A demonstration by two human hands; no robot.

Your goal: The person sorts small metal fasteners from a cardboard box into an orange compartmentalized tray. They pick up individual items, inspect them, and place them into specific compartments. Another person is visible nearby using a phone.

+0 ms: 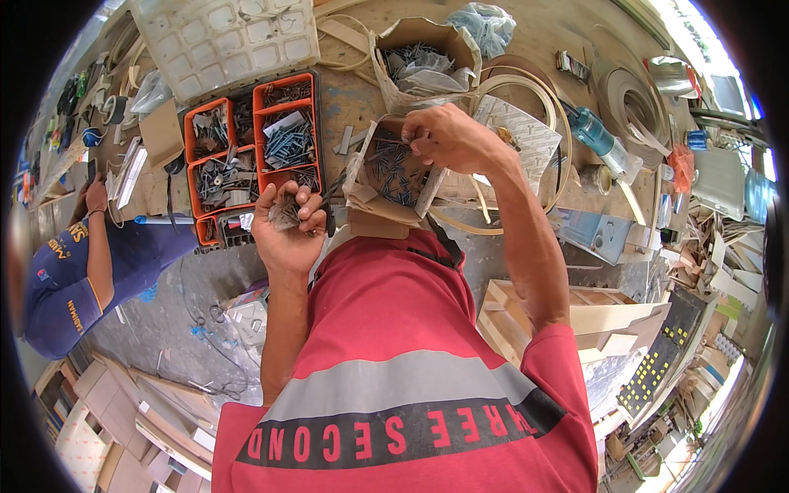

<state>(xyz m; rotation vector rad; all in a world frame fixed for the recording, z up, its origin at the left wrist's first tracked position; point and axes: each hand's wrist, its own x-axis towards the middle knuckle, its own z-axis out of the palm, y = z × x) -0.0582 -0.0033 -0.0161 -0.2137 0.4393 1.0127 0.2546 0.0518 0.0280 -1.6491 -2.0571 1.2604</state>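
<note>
My left hand (288, 220) is cupped palm up and closed around a bunch of dark screws (287, 211), just below the orange organiser tray (251, 156). My right hand (446, 138) reaches into a small open cardboard box (390, 177) full of dark screws, with its fingertips pinched together over them. The box sits at the near edge of the wooden workbench (345, 94). My red shirt with a grey band fills the lower middle.
A second open cardboard box of screws (423, 62) stands behind the first. A white compartment lid (226, 37) lies at the back left. A blue power tool (596, 135) and coiled edge banding (526, 90) lie right. Another person in a blue shirt (74, 271) bends at left. Wood offcuts (575, 316) are stacked below.
</note>
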